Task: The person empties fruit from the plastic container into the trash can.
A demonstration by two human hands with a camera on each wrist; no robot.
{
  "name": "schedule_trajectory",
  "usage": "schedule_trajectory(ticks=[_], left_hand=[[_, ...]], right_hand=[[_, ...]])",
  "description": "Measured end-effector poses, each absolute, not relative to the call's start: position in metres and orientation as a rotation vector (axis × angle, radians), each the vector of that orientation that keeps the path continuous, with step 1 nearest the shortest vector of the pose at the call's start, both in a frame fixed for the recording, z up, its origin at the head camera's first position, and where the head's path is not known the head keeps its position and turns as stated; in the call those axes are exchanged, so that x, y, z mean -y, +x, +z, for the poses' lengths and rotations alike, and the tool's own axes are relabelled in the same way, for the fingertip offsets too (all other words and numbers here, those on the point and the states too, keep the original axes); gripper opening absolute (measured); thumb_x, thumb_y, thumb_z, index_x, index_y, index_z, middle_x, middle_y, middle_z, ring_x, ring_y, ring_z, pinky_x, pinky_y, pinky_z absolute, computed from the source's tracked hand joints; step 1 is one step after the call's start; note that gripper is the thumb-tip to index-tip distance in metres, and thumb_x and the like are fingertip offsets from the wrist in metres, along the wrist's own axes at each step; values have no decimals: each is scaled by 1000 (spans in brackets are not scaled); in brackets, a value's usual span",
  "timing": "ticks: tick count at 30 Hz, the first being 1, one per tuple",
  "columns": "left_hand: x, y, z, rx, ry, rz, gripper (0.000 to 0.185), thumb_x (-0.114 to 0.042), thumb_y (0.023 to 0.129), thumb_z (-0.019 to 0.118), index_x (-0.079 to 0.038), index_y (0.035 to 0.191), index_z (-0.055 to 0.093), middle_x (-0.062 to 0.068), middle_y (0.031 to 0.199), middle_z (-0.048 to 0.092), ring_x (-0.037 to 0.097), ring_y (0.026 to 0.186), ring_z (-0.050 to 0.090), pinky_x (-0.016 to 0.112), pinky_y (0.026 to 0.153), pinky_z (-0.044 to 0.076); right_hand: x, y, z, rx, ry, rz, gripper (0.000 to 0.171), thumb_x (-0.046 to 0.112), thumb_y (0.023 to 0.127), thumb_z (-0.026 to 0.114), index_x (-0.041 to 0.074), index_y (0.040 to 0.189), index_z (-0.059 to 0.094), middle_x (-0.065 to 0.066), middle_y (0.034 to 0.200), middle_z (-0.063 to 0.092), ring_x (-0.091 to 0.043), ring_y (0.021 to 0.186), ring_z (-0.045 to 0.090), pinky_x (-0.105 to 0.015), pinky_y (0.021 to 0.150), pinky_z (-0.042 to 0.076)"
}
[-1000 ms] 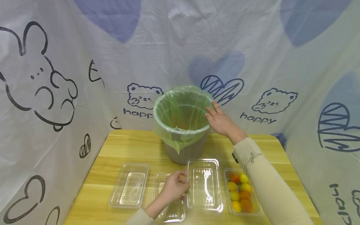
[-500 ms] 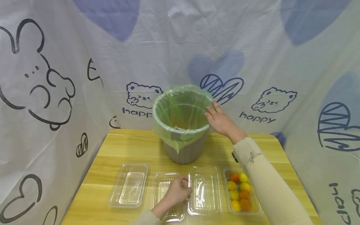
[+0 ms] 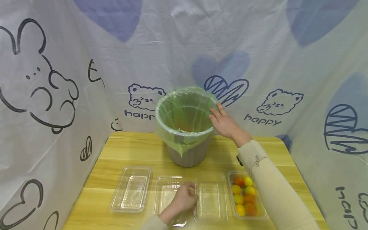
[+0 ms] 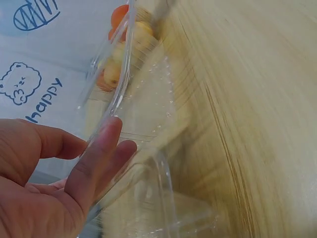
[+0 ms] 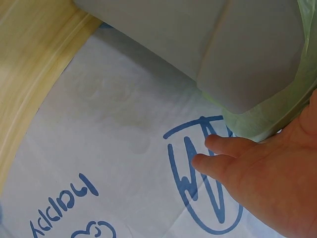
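Note:
My left hand point(image 3: 185, 197) pinches the near-left rim of a clear plastic container point(image 3: 211, 198) low over the wooden table; in the left wrist view the thumb and a finger grip its edge point(image 4: 124, 74). Partly behind the hand lies a second clear container point(image 3: 165, 191). At the back, my right hand point(image 3: 227, 124) rests on the right rim of a grey bin point(image 3: 188, 155) lined with a thin green bag point(image 3: 169, 137). In the right wrist view, fingertips point(image 5: 210, 144) of this hand extend past the rim on the outside.
To the left on the table point(image 3: 138, 150) stands another clear container point(image 3: 130, 191). On the right, a clear container point(image 3: 263, 214) holds several small round yellow, orange and red pieces point(image 3: 249, 198). Printed white curtains point(image 3: 178, 57) surround the table.
The container in my left hand has come down toward the table. That hand has shifted slightly right with it. My right hand stays on the bin rim.

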State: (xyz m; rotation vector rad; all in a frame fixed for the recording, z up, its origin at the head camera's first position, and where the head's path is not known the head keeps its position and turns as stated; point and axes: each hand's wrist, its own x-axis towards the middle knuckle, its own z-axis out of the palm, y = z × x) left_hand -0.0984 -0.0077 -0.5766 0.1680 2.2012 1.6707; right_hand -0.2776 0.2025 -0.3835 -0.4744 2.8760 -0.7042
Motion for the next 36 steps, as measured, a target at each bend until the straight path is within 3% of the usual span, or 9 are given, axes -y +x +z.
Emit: schedule_trajectory(ticks=[4,8,15,22,30,36], left_hand=[[6,-96,-578,-2226,177,1647,40,9,89,61,14,129,55,14,73,69,8,41,57,19,42,51],[5,-95,-577,-2241,167,1626,46,8,88,61,15,133,54,18,79,72,9,43,61,21,46,56],[3,-94,-578,-2253,189,1576,55,5,91,62,18,142,48,16,65,69,6,40,55,17,44,50],[3,-93,-575,-2293,162,1493,63,-4,92,66,20,146,43,17,64,71,13,43,59,19,44,45],[18,-99,-561,-2306,227,1513,59,-12,96,67,16,145,49,16,84,76,28,68,72,21,53,54],[50,-122,-529,-2393,257,1499,62,-18,96,67,9,149,50,12,94,76,16,68,64,20,52,51]], right_hand=[[-202,-277,-384,-2878,-470,-709,63,42,115,17,10,169,19,-12,178,-13,-54,157,21,-68,130,23],[-202,-277,-383,-2878,-470,-719,63,42,115,18,10,169,18,-11,178,-14,-53,157,21,-68,130,23],[-203,-277,-384,-2881,-476,-731,64,43,114,18,10,169,19,-12,178,-13,-54,157,23,-67,130,24],[-202,-277,-383,-2879,-478,-732,63,41,115,19,9,169,19,-12,178,-13,-54,156,23,-68,129,25],[-202,-277,-382,-2868,-496,-735,64,42,115,18,9,169,18,-12,178,-14,-53,157,22,-68,129,25],[-203,-277,-385,-2875,-490,-771,64,44,115,18,11,169,20,-11,178,-14,-54,156,23,-68,129,24]])
